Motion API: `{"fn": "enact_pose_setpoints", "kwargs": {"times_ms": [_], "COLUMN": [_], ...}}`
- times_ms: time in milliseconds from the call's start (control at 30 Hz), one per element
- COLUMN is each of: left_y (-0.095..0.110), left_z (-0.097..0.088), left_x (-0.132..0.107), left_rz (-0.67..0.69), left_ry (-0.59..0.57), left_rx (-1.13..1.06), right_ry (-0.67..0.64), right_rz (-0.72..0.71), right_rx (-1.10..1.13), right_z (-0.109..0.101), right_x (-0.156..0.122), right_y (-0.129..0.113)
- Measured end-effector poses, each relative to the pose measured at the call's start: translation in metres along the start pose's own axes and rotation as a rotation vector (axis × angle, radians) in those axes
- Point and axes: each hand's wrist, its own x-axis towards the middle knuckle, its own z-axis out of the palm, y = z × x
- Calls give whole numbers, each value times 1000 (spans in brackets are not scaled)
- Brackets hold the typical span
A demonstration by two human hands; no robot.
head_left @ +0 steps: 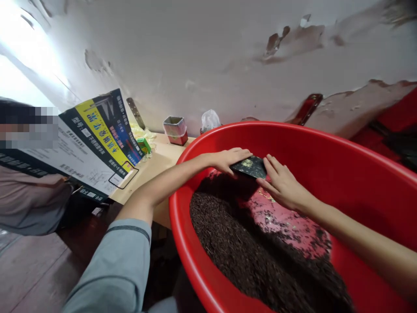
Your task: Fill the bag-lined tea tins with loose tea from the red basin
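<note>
Inside a large red basin [358, 156], both my hands are on a flat dark rectangular packet [249, 165] with a pale gold mark on top. My left hand [230, 160] grips its left edge, fingers laid along the far side. At the right edge my right hand [283, 182] is closed against it, thumb near the lower corner. The packet is tilted above the pinkish basin floor; its underside is hidden. Below it lies a heap of dark, dry, leaf-like shreds [234, 243], thickest toward the near left, with scattered bits on the floor.
A wooden table [163, 150] beyond the basin bears a small lined red-and-clear bin [176, 130], a white plastic bag [210, 119] and a green box [143, 145]. A printed cardboard sheet [97, 143] stands at left before another person [29, 195]. The peeling wall [208, 56] rises behind.
</note>
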Motion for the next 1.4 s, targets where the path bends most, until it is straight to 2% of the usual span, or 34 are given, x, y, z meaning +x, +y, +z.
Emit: {"fn": "enact_pose_setpoints", "kwargs": {"times_ms": [67, 200, 367, 567, 733, 867, 1033, 1133, 1233, 1300, 1400], "left_y": [0, 0, 1, 8, 19, 32, 46, 45, 39, 36, 32], "left_z": [5, 6, -1, 5, 17, 14, 8, 11, 14, 14, 15], "left_x": [2, 11, 19, 15, 11, 15, 13, 10, 11, 13, 15], "left_rz": [-42, -92, -32, -106, -116, -202, -249, -293, -294, -287, -279], "left_ry": [-19, -36, -50, -80, -15, -65, -84, -67, -63, -57, -47], "left_rx": [39, 56, 84, 137, 277, 359, 360, 273, 214, 195, 181], "right_ry": [-22, 81, 297, 414, 342, 283, 129, 41, -56, -15, 272], "right_rz": [36, 55, -13, -166, -221, -222, -191, -159, -132, -88, 31], "right_rx": [-2, 60, 71, -36, -197, -264, -294, -292, -246, -187, -105], "right_z": [12, 22, 23, 24, 27, 28, 11, -2, -25, -45, -62], "right_x": [1, 1, 1, -1, -8, -11, -12, -7, 11, 30, 58], "right_y": [-4, -4, 9, 9, 4, 9, 0, -11, -24, -35, -48]}}
